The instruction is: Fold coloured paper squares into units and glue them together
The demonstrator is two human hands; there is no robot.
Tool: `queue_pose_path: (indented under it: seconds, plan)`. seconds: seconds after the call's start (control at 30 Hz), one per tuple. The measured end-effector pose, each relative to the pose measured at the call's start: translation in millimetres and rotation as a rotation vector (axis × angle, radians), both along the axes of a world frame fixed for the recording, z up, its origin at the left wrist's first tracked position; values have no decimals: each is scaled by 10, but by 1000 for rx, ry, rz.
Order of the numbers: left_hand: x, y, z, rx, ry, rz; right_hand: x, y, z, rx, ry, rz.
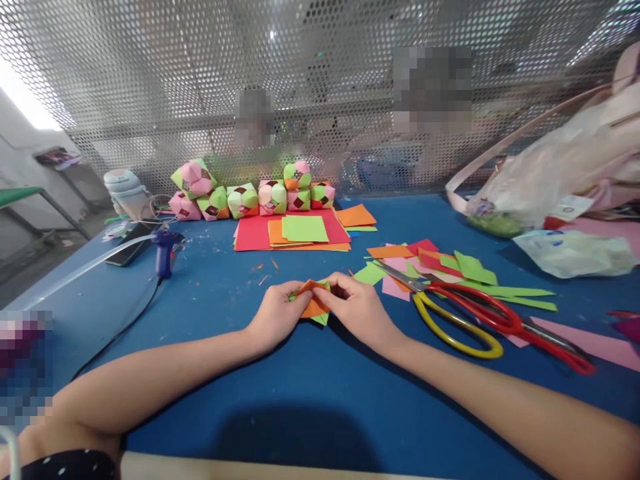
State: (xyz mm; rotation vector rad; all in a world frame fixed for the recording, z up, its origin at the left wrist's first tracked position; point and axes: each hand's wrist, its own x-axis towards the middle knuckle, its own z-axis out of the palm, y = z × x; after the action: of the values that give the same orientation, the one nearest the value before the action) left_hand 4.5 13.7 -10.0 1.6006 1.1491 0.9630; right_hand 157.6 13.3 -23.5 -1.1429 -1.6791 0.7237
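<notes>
Between both hands is a small piece of folded origami paper [314,307], orange on top with green corners showing around it. My left hand [277,315] pinches its left side, thumb on the orange face. From the other side my right hand [361,312] grips it, thumb and forefinger closed on the upper right edge. The piece is held just above the blue table, near its middle. Fingers partly cover it, so its full shape is hidden. Beyond the hands, a stack of square papers [306,228] with light green on top lies on larger red sheets [250,233].
Several folded paper balls [273,197] line the back. Scissors [453,327] with yellow and red handles lie right, beside paper scraps [460,265]. A blue glue gun [164,252] with a cord, a phone [131,243] and a bottle [125,193] are left. Bags [555,160] stand back right.
</notes>
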Motion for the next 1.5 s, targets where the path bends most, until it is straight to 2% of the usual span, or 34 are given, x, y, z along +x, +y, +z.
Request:
queue_pose_path:
  seconds: [0.13,0.37,0.5,0.97,1.23,1.5]
  plan:
    - [8,-19,23,-64,-99,-19,20,31,-19,-20,25,-56]
    - [18,-15,-3,-258,-480,-140,57,64,-22,-60,51,-94]
    - [27,-27,7,-290,-538,-185,62,60,-15,-75,61,-104]
    - [14,-40,10,-263,-418,-164,67,76,-13,-85,95,-99]
    - [5,-32,-3,-262,-347,-90,51,42,1,-56,81,-10]
    - [-23,-8,-16,-103,-36,7,42,3,19,-54,44,68]
